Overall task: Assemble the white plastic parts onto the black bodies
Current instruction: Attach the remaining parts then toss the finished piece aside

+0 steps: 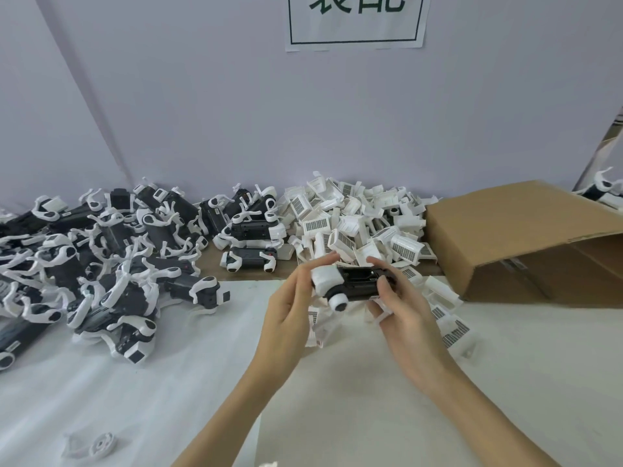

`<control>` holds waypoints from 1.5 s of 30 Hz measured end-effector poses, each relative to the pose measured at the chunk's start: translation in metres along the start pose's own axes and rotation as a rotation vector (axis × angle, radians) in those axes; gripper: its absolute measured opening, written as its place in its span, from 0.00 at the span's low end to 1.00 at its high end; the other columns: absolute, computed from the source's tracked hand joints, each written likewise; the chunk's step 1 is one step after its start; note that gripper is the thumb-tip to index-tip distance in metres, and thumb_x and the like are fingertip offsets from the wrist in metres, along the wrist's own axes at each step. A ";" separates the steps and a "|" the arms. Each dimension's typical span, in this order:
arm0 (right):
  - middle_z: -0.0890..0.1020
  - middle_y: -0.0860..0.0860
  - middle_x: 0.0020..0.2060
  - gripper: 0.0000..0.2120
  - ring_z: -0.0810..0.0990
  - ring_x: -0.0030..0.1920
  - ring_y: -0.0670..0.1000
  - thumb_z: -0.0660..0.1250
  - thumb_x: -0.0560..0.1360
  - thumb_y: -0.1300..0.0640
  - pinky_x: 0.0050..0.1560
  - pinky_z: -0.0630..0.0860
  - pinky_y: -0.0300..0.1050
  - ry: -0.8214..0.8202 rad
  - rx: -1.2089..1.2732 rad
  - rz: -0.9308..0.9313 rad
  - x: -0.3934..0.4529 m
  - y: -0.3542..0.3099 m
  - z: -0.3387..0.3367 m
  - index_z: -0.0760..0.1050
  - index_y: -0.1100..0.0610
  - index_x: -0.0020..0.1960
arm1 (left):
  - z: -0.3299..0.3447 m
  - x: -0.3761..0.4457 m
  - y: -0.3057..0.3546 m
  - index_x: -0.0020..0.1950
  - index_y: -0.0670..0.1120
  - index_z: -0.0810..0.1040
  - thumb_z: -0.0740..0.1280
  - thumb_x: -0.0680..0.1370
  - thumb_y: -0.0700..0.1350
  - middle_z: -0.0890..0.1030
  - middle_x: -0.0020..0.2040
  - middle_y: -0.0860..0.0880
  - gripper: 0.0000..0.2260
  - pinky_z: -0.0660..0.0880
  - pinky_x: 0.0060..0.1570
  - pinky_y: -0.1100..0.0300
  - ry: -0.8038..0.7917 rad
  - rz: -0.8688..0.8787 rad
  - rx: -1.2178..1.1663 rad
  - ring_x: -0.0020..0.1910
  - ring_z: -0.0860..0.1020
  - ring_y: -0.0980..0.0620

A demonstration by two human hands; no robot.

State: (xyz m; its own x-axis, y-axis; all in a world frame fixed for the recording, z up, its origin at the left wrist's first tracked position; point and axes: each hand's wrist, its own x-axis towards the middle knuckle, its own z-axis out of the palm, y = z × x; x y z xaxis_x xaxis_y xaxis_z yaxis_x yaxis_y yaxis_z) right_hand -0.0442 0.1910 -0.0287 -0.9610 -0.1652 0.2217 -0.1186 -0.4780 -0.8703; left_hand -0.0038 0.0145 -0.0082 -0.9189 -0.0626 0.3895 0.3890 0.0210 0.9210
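Observation:
Above the table's middle I hold a black body between both hands. A white plastic part sits on its left end, and a round white piece hangs below. My left hand grips the white end with its fingers curled around it. The right end of the body is held by my right hand, thumb on top. Behind them lies a heap of loose white parts. A big pile of black bodies with white arms covers the left side.
An open cardboard box lies on its side at the right. A single loose white round piece lies near the front left. White sheeting covers the table in front of me. A wall with a paper sign stands behind.

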 end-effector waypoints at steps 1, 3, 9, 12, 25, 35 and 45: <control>0.83 0.52 0.63 0.17 0.80 0.68 0.52 0.72 0.79 0.52 0.67 0.73 0.47 0.006 -0.102 -0.052 -0.001 -0.001 0.001 0.80 0.50 0.68 | 0.000 0.001 -0.002 0.68 0.57 0.83 0.49 0.88 0.61 0.86 0.64 0.55 0.24 0.74 0.67 0.62 0.037 -0.032 -0.032 0.68 0.80 0.56; 0.83 0.48 0.62 0.20 0.79 0.67 0.49 0.73 0.77 0.51 0.63 0.76 0.43 0.005 -0.347 -0.176 -0.004 0.001 0.005 0.78 0.46 0.68 | 0.003 0.003 -0.006 0.64 0.55 0.85 0.51 0.84 0.68 0.86 0.62 0.51 0.28 0.73 0.71 0.49 0.112 -0.135 -0.155 0.66 0.82 0.50; 0.74 0.47 0.68 0.33 0.72 0.73 0.52 0.83 0.71 0.54 0.72 0.73 0.43 -0.238 -0.661 -0.298 -0.019 0.016 0.017 0.72 0.52 0.71 | -0.008 0.006 -0.009 0.31 0.41 0.82 0.64 0.82 0.65 0.83 0.37 0.40 0.32 0.77 0.53 0.50 0.547 -0.097 -0.267 0.40 0.83 0.47; 0.73 0.45 0.68 0.34 0.73 0.73 0.51 0.81 0.72 0.52 0.74 0.70 0.43 -0.320 -0.812 -0.353 -0.020 0.016 0.018 0.70 0.51 0.73 | -0.019 0.009 -0.006 0.26 0.39 0.76 0.61 0.86 0.60 0.80 0.33 0.37 0.34 0.77 0.52 0.49 0.580 -0.035 -0.289 0.36 0.80 0.45; 0.83 0.43 0.59 0.23 0.82 0.63 0.47 0.72 0.75 0.39 0.58 0.78 0.36 -0.121 -0.663 -0.286 -0.016 0.005 0.014 0.78 0.45 0.66 | -0.022 0.007 -0.018 0.59 0.53 0.76 0.67 0.81 0.58 0.84 0.46 0.58 0.11 0.80 0.43 0.63 0.224 0.207 0.213 0.44 0.83 0.57; 0.83 0.48 0.63 0.22 0.81 0.66 0.51 0.55 0.86 0.41 0.67 0.78 0.47 -0.142 -0.435 0.004 -0.008 0.012 0.008 0.72 0.48 0.75 | -0.027 0.017 -0.019 0.51 0.52 0.75 0.68 0.80 0.60 0.79 0.38 0.55 0.12 0.78 0.36 0.57 0.429 0.037 0.082 0.35 0.78 0.54; 0.79 0.41 0.64 0.13 0.73 0.68 0.45 0.74 0.79 0.51 0.72 0.67 0.44 -0.358 -1.332 -0.379 -0.020 0.039 0.016 0.81 0.49 0.63 | -0.043 0.027 -0.034 0.54 0.48 0.71 0.67 0.85 0.55 0.74 0.41 0.40 0.12 0.74 0.31 0.63 0.649 -0.117 -0.088 0.33 0.74 0.49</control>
State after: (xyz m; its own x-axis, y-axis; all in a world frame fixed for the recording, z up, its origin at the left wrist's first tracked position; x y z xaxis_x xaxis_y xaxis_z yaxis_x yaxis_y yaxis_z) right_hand -0.0256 0.1614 -0.0603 -0.7291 -0.5137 0.4522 -0.6836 0.5771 -0.4467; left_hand -0.0392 -0.0308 -0.0291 -0.7396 -0.6486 0.1799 0.3185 -0.1018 0.9424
